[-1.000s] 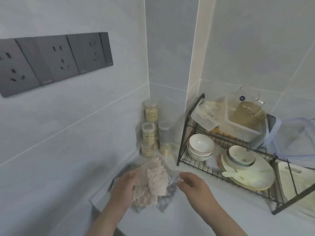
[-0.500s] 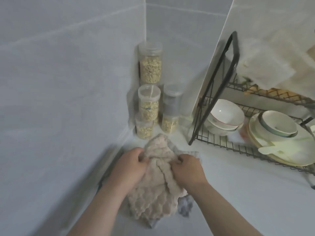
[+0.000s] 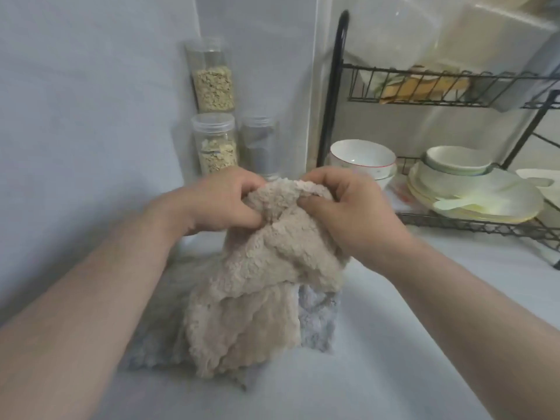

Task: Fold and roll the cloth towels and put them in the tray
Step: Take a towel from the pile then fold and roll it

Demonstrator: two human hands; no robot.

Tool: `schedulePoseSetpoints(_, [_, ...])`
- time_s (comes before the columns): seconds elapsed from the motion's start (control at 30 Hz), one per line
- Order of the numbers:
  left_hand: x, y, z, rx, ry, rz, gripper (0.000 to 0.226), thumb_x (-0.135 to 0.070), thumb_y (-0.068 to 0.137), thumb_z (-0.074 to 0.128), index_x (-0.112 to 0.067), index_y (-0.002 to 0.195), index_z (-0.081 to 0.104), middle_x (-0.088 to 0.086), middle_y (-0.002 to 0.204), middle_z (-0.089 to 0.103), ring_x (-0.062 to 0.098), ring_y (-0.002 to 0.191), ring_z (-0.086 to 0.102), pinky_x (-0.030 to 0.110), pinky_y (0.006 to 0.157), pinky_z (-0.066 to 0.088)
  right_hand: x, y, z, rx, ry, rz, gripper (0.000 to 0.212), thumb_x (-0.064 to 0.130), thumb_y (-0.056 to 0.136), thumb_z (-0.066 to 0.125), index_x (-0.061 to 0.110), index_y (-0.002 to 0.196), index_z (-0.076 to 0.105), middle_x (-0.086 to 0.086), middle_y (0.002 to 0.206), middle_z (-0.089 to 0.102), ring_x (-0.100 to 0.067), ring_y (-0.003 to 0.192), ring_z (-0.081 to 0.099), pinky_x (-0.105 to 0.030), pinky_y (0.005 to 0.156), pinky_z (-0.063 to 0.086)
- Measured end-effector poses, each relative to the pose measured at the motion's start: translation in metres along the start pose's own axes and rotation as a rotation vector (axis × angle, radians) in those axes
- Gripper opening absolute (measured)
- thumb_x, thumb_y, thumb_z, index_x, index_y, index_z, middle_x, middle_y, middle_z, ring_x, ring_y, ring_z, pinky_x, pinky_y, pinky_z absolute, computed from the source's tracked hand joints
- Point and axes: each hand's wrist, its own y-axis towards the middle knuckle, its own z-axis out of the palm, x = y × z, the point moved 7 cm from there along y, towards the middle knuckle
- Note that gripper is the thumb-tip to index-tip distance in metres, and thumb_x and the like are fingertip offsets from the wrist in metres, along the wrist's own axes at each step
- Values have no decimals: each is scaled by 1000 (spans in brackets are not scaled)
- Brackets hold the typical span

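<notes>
beige towel (image 3: 260, 286) bunched, lifted above the grey towel (image 3: 318, 322) on the counter. left hand (image 3: 224, 204) and right hand (image 3: 348, 213) both pinch its top edge. risk: uneven hold skews the fold.

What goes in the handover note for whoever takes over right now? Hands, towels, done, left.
Left hand: grips the bunched top of the fluffy beige cloth towel.
Right hand: grips the same bunched top, close beside the left.
Towels: the beige one is lifted and crumpled, with its lower part draping onto a grey-blue cloth towel that lies on the white countertop.
Tray: none identifiable in view.
Done: nothing folded or rolled.
Left: spread, fold and roll each towel, then find the tray and put them in it.
</notes>
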Motion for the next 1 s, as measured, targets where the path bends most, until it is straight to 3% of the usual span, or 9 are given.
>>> schedulePoseSetpoints(0.07, [-9, -6, -9, -69, 108, 5, 15, -10, 69, 83, -11, 76, 70, -1, 68, 71, 4, 60, 62, 26, 57, 50, 2, -10, -22, -100, -131, -25, 10, 26, 81, 75, 27, 74, 68, 13, 69, 68, 4, 61, 59, -10, 53, 45])
schedulePoseSetpoints(0.13, [-25, -19, -15, -129, 226, 37, 16, -18, 67, 85, -17, 71, 69, -7, 63, 69, 0, 54, 60, 21, 53, 46, 8, -25, -41, -187, -304, -52, 21, 37, 77, 76, 18, 72, 68, 3, 70, 68, -7, 60, 58, -21, 53, 47])
schedulePoseSetpoints(0.27, [-57, -54, -18, -208, 461, 72, 23, -32, 65, 84, -21, 70, 65, -2, 63, 63, 13, 60, 58, 30, 55, 38, 29, -67, -75, -233, -490, -52, 32, 46, 75, 76, 15, 74, 67, 2, 64, 62, -12, 56, 51, -26, 51, 41])
schedulePoseSetpoints(0.5, [-103, -94, -13, -215, 410, 142, 30, -40, 70, 81, -26, 68, 55, -6, 73, 60, 13, 69, 58, 29, 58, 39, 77, -129, -128, -189, -691, -62, 6, 26, 87, 67, 21, 89, 69, 8, 78, 65, -13, 77, 60, -21, 61, 47])
schedulePoseSetpoints(0.6, [-128, -94, 3, -93, 223, 198, 32, -45, 83, 58, -20, 66, 49, -4, 69, 49, 12, 64, 45, 31, 61, 33, 89, -145, -160, -196, -715, -59, 10, 13, 85, 63, 20, 89, 69, 11, 77, 64, -9, 75, 59, -12, 58, 44])
schedulePoseSetpoints(0.67, [-141, -81, 9, -90, 187, 205, 26, -28, 85, 46, -13, 64, 46, 0, 67, 44, 15, 61, 39, 31, 60, 31, 91, -150, -182, -244, -741, -39, 11, 11, 83, 62, 20, 83, 68, 13, 70, 61, -6, 66, 56, -13, 54, 42])
schedulePoseSetpoints(0.8, [-165, -43, 11, -220, 434, 176, 23, -10, 86, 50, -9, 65, 59, 1, 74, 58, 16, 68, 53, 29, 58, 36, 82, -145, -224, -367, -861, 15, 11, 12, 82, 56, 14, 79, 67, 5, 71, 58, -21, 71, 57, -25, 56, 41])
schedulePoseSetpoints(0.9, [-197, -29, 5, -371, 503, 329, 26, -13, 90, 47, 0, 73, 60, 11, 79, 58, 28, 73, 56, 34, 63, 42, 85, -145, -249, -467, -887, 17, 14, 10, 84, 54, 5, 87, 67, -7, 83, 64, -27, 79, 56, -28, 57, 36])
schedulePoseSetpoints(1.0, [-219, -42, 9, -477, 545, 457, 21, -13, 91, 42, -9, 75, 54, 7, 81, 55, 23, 73, 53, 37, 64, 44, 94, -156, -262, -510, -851, -27, 11, 12, 86, 58, 8, 89, 68, -6, 84, 64, -25, 80, 56, -30, 63, 37])
